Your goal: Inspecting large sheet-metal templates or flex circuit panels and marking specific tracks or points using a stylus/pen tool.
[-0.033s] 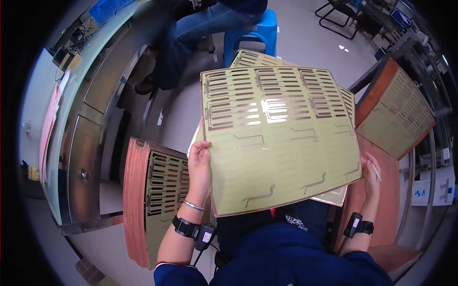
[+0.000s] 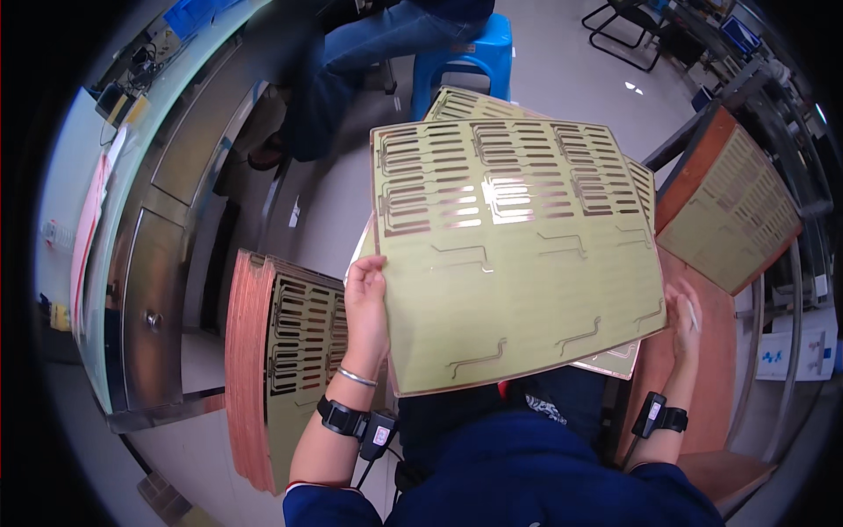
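A large pale-green circuit board panel (image 2: 527,299) with copper-coloured traces is tilted up over my lap. My left hand (image 2: 366,285) grips its left edge, fingers closed, thumb on the front face. At the lower right edge is my right hand (image 2: 683,307), fingers bent around a thin white stick (image 2: 694,316), perhaps a pen. Whether these fingers also touch the panel's edge cannot be made out. Behind the held panel, other similar panels (image 2: 483,104) stick out at the top, right and bottom.
A thick stack of copper-edged panels (image 2: 250,369) stands at left, beside a metal cabinet (image 2: 145,299). Another stack (image 2: 733,211) leans at right above a brownish board (image 2: 702,378). Ahead, a person in jeans (image 2: 386,44) sits on a blue stool (image 2: 487,57).
My right hand has shifted very slightly, and the white stick in it has turned a little. The panel and my left hand are almost unmoved.
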### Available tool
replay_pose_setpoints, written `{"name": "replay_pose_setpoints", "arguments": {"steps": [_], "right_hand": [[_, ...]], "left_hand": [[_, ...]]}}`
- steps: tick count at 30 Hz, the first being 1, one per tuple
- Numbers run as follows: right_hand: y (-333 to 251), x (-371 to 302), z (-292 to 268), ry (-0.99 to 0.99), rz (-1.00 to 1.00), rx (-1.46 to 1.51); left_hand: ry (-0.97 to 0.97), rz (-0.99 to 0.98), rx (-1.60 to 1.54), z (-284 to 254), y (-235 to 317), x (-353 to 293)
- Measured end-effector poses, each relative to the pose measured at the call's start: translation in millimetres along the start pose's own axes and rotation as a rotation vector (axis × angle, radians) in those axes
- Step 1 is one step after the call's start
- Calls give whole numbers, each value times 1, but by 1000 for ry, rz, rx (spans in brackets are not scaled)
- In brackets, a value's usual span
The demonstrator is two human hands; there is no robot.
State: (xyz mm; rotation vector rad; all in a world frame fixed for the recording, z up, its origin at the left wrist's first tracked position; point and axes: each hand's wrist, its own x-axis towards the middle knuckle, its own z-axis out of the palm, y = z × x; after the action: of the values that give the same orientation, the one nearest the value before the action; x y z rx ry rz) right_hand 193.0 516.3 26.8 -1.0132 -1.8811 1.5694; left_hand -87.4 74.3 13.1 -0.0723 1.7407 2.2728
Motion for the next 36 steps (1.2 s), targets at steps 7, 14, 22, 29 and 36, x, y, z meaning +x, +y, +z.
{"name": "replay_pose_setpoints", "arguments": {"steps": [7,14,22,29,36], "right_hand": [[-32,-1,47,17,-356,-179],[-75,-98,201,-741,-538,-298],[-65,-102,240,-784,-826,-332],[-62,-103,242,-781,-890,-359],[-57,-105,244,-755,-909,-362]], "left_hand": [[-64,508,575,5,24,-20],[-670,735,1120,2,5,-76],[-653,760,1185,7,0,-80],[-648,747,1193,8,0,-79],[-633,726,1183,8,-1,-80]]}}
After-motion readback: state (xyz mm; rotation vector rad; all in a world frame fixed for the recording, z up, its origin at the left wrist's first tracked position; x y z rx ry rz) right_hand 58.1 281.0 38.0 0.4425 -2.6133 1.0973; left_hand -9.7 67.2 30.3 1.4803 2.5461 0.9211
